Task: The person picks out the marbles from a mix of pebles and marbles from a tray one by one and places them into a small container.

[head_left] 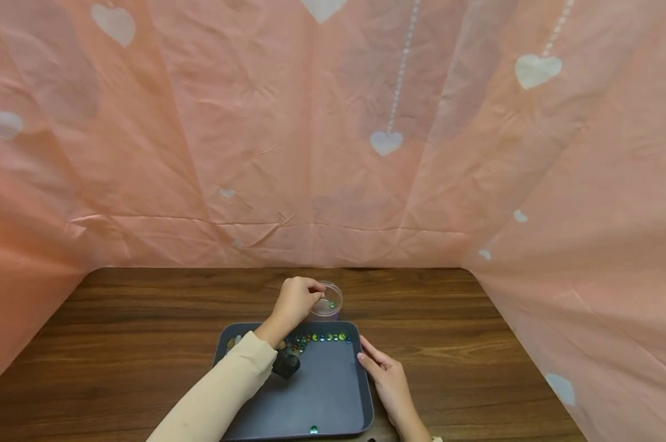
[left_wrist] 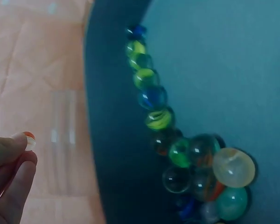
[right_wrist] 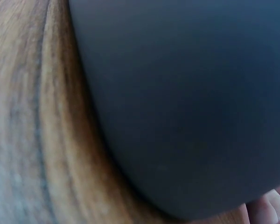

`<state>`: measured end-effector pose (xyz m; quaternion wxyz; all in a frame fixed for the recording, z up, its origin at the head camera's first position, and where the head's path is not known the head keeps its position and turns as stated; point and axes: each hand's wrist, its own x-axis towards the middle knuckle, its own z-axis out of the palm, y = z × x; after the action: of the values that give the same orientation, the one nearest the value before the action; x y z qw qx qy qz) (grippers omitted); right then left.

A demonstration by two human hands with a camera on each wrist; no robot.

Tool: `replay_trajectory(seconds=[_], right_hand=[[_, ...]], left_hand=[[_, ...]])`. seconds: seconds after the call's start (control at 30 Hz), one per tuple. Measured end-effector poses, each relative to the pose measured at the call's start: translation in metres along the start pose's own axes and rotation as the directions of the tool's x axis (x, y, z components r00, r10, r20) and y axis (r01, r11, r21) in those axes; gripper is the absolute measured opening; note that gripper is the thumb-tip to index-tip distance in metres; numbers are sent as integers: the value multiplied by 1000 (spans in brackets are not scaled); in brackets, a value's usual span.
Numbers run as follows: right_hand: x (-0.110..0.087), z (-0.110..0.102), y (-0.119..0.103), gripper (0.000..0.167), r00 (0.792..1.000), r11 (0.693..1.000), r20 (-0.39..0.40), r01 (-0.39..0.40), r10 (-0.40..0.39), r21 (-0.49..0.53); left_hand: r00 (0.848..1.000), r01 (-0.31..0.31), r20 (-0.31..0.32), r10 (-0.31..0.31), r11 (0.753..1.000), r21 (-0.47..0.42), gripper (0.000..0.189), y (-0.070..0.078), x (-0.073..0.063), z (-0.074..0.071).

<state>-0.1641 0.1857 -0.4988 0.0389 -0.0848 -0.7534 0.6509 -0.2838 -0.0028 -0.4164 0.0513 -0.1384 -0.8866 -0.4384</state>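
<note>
My left hand point(head_left: 298, 301) reaches across the tray and pinches a clear marble point(left_wrist: 30, 141) with an orange patch between thumb and fingertips. It is at the rim of a round clear plastic cup point(head_left: 339, 299), which has a small green marble point(head_left: 332, 304) inside. Below the forearm is the dark grey tray point(head_left: 333, 380). Several glass marbles point(left_wrist: 151, 98) line its far edge, bunching into a cluster at the left. My right hand point(head_left: 390, 383) holds the tray's right side, thumb at the rim; in the right wrist view its fingers point(right_wrist: 270, 207) show only at the lower corner.
A lone green marble point(head_left: 313, 430) lies by the tray's near edge. Tray and cup stand on a brown wooden table point(head_left: 449, 344). A pink curtain point(head_left: 310, 153) with white hearts hangs behind the table and along both sides.
</note>
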Motion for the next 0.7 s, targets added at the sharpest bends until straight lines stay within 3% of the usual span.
replay_trajectory(seconds=[0.13, 0.27, 0.5, 0.7], right_hand=[[0, 0, 0, 41, 1000, 1000, -3, 11, -11, 2], [0, 0, 0, 42, 1000, 1000, 5, 16, -16, 14], [-1, -1, -3, 40, 1000, 1000, 6, 15, -15, 7], [-1, -2, -4, 40, 1000, 1000, 20, 22, -23, 12]], left_hand=[[1000, -15, 1, 15, 998, 63, 8, 0, 0, 5], [1000, -6, -7, 6, 999, 52, 9, 0, 0, 8], [999, 29, -40, -35, 989, -144, 9, 2, -15, 14], [999, 42, 30, -36, 974, -224, 12, 1, -38, 32]])
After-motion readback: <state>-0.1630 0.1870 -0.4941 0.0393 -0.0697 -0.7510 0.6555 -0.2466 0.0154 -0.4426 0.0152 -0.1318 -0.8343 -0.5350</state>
